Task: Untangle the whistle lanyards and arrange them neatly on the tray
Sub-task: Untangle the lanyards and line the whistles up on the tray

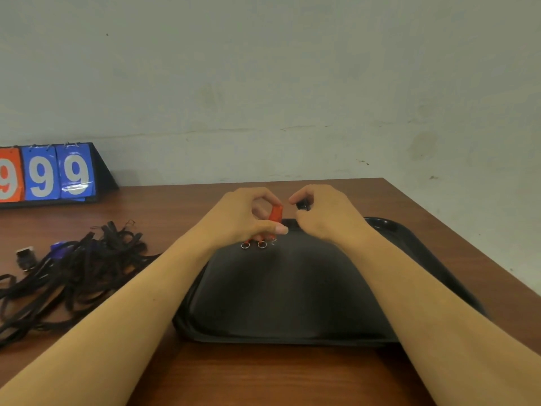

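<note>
Early stage: left hand (pixel 246 215) pinches red whistles (pixel 275 213), right hand (pixel 325 212) pinches black piece (pixel 303 205) over tray (pixel 292 288); lanyard tangle (pixel 73 268) waits at counter's left edge.

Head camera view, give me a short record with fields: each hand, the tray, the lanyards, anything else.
left hand: grips red plastic whistles with small metal rings hanging below
right hand: pinches a small black object
black plastic tray: on the brown wooden table, under both hands
tangled black lanyards: on table, left of tray
flip scoreboard: far left, shows 9s
</note>
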Action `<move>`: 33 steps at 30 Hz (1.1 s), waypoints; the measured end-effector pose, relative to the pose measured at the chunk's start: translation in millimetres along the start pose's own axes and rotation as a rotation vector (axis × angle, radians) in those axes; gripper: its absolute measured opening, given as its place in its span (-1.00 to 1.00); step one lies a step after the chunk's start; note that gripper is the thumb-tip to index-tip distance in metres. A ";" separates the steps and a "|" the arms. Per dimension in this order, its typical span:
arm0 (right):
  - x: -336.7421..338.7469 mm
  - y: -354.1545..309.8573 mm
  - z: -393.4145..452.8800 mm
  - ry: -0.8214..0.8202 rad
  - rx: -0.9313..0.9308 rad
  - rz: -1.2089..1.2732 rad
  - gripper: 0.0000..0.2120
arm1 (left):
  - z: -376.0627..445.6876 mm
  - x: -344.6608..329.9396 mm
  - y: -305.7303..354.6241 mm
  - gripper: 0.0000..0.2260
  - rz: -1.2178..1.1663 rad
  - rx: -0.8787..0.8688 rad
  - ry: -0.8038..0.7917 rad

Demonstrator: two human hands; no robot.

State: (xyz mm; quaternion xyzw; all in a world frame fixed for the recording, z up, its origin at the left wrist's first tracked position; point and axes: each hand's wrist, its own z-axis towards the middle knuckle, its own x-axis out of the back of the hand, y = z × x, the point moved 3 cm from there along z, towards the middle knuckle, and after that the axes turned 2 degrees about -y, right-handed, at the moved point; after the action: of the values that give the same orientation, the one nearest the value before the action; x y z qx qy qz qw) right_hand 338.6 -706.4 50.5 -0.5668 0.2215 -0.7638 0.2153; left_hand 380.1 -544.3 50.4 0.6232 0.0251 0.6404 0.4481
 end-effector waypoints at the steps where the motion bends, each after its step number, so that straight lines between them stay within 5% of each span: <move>1: -0.5 0.6 0.3 0.002 -0.001 -0.002 -0.68 | 0.1 -1.1 0.3 -0.61 -0.024 -0.002 -0.002; 15: -1.6 0.0 -0.1 0.005 -0.020 -0.026 -0.65 | 13.4 -17.5 -10.7 -0.59 0.543 -0.038 0.036; 21: -0.6 -1.3 -2.7 -0.039 -0.033 -0.043 -0.58 | 15.2 -15.7 -12.3 -0.41 0.582 0.012 0.080; 33: -4.8 -2.7 -3.2 -0.103 -0.030 -0.088 -0.53 | 13.1 -15.3 -19.6 -0.52 0.603 0.051 -0.058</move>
State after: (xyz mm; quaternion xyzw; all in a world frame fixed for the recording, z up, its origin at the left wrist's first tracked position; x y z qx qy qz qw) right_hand 336.6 -701.1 47.6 -0.6177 0.1966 -0.7388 0.1842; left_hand 398.7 -548.8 29.8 0.6318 -0.1577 0.7256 0.2224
